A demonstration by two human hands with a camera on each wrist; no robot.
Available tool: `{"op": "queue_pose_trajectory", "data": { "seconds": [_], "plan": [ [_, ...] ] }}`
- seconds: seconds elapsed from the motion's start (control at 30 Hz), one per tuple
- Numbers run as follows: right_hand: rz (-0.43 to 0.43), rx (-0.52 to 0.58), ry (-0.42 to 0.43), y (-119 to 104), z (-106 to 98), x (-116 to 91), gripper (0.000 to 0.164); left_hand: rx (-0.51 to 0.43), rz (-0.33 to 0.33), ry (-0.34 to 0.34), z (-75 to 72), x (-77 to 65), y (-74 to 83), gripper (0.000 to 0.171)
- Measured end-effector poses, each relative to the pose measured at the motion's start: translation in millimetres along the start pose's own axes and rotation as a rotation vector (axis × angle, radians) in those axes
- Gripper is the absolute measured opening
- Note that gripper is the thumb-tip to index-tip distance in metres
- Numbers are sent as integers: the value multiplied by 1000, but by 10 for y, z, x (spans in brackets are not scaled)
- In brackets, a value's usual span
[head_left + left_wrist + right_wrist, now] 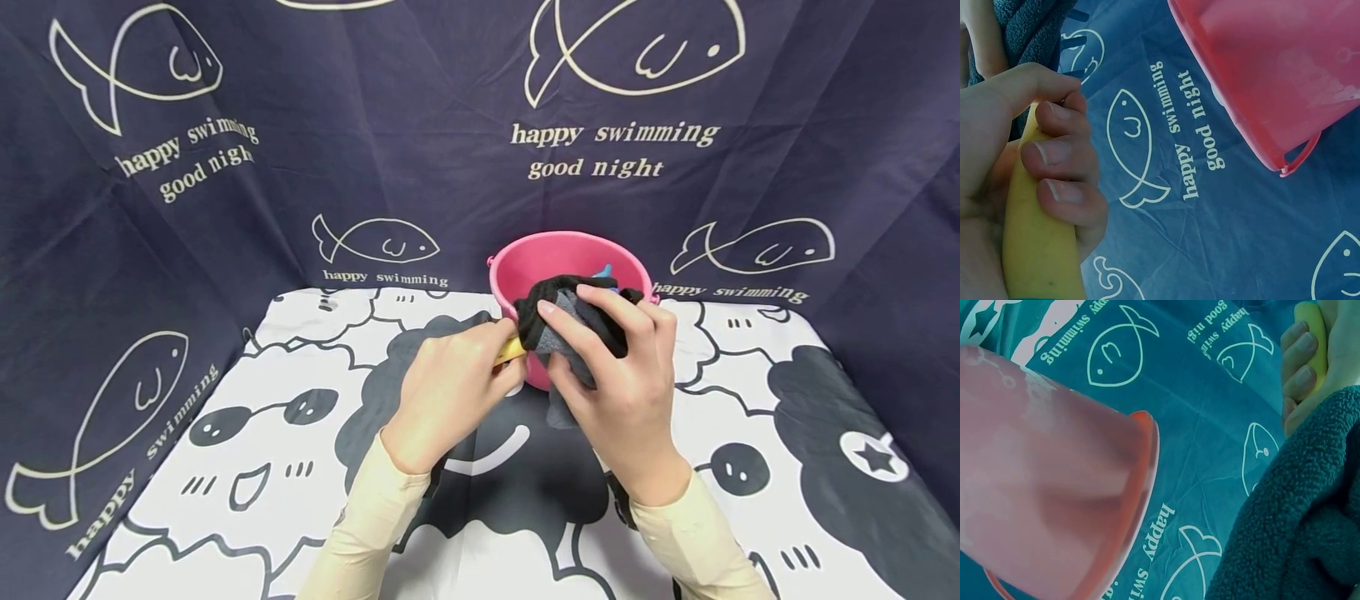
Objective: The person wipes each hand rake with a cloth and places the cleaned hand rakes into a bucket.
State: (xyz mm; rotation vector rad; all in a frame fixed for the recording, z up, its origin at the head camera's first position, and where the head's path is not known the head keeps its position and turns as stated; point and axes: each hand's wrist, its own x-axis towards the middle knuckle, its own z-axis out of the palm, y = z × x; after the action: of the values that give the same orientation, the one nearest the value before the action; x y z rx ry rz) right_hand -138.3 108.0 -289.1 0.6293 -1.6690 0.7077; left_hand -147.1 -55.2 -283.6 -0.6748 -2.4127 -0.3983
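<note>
My left hand grips the yellow handle of a tool, its fingers curled round it. Blue prongs show past the cloth in the left wrist view. A dark grey terry cloth with black parts covers most of the tool's far end. My right hand holds this cloth from the right, fingers bent over it and thumb below. A bit of blue sticks out behind the cloth. Both hands are in front of a pink bucket, above the table. The cloth hides the tool's head.
The bucket stands upright near the back of the table, by a navy curtain with fish prints. A white cloth with dark sheep drawings covers the table. Curtains also rise on the left and right sides.
</note>
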Motion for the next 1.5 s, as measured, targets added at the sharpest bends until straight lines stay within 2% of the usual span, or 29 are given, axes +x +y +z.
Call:
{"op": "queue_pose_trajectory", "data": {
  "seconds": [0.47, 0.73, 1.0, 1.33, 1.5],
  "plan": [
    [107, 53, 33, 49, -119, 104, 33, 10, 18, 17, 4, 11, 42, 11],
    [127, 31, 30, 99, -181, 125, 32, 12, 16, 9, 0, 10, 53, 12],
    [191, 34, 63, 81, -241, 178, 33, 17, 13, 21, -10, 16, 72, 12],
    [220, 24, 59, 104, -278, 178, 34, 24, 18, 20, -14, 18, 85, 12],
    [233, 10, 37, 192, -279, 123, 34, 34, 21, 17, 4, 16, 85, 13]
  ]
}}
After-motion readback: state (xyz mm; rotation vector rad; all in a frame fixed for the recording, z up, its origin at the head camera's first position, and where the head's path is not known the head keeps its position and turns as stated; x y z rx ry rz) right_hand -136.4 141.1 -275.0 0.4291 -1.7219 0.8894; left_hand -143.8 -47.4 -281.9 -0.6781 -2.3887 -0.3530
